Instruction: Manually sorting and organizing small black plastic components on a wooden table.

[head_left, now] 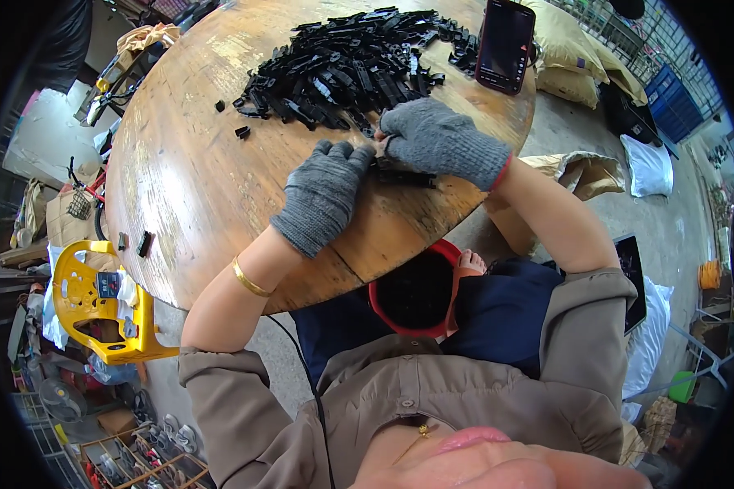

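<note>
Holds grey-knit-gloved left hand and right hand narrowly curled, near each other; cannot tell contents. Has narrow, glossy-black plastic pieces heaped just beyond both: probably light, stiff, slippery, best pinched mid-length.

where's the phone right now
The smartphone is at upper right in the head view, by the far right edge of the round wooden table, right of the heap of black plastic pieces.

Table: round, wooden, finish worn pale in patches. Heap of black parts lies toward the far side. Two loose bits sit just left of it; two more pieces near left edge. Further parts near right-front edge. Phone at far right
</note>
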The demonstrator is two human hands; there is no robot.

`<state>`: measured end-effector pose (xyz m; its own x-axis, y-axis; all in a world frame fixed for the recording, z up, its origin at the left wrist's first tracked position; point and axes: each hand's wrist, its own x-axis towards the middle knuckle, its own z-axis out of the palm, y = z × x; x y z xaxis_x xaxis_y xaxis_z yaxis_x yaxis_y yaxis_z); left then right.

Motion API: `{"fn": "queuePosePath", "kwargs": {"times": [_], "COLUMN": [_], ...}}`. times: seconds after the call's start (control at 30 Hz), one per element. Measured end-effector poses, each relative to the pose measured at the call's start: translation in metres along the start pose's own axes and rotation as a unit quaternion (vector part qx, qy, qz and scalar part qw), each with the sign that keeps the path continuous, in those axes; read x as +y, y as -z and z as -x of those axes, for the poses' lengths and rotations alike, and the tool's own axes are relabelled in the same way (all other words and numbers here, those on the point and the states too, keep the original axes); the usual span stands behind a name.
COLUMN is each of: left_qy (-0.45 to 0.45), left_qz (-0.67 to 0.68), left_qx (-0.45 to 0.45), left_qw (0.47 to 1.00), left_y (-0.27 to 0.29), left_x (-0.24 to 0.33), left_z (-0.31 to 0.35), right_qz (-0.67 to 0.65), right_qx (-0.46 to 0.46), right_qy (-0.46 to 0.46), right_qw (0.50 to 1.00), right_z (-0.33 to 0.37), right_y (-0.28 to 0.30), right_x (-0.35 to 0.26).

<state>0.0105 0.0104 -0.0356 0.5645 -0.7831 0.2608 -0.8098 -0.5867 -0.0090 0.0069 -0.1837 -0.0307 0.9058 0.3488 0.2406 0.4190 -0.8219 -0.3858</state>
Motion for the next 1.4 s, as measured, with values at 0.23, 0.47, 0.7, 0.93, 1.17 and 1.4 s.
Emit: {"fn": "queuePosePath", "kwargs": {"times": [0.23, 0.47, 0.7, 0.93, 1.17, 1.4], "left_qy": [0.035, 0.097, 0.187, 0.171, 0.198, 0.198], "left_qz": [0.088, 0.248, 0.630, 0.592, 0.618, 0.603], "left_qx": [-0.018, 0.098, -0.058, -0.062, -0.056, -0.073], "left_qw": [0.995, 0.959, 0.752, 0.785, 0.759, 0.770], "left_y": [0.006, 0.011, 0.026, 0.022, 0.025, 0.025], "left_x": [-0.006, -0.020, -0.012, 0.002, 0.002, 0.000], "left_z": [0.003, -0.004, -0.004, -0.004, -0.004, -0.002], "right_qz": [0.065, 0.131, 0.039, -0.598, -0.607, -0.549], "right_qx": [-0.038, -0.019, 0.052, 0.079, 0.059, 0.090], "right_qy": [-0.051, -0.026, -0.009, -0.199, -0.243, -0.216], "right_qw": [0.996, 0.991, 0.998, 0.772, 0.754, 0.803], "right_z": [-0.002, 0.012, 0.010, 0.019, 0.023, 0.030], "right_y": [0.008, 0.012, 0.014, 0.019, 0.014, 0.013], "right_x": [-0.003, -0.005, 0.000, -0.015, -0.022, -0.032]}}
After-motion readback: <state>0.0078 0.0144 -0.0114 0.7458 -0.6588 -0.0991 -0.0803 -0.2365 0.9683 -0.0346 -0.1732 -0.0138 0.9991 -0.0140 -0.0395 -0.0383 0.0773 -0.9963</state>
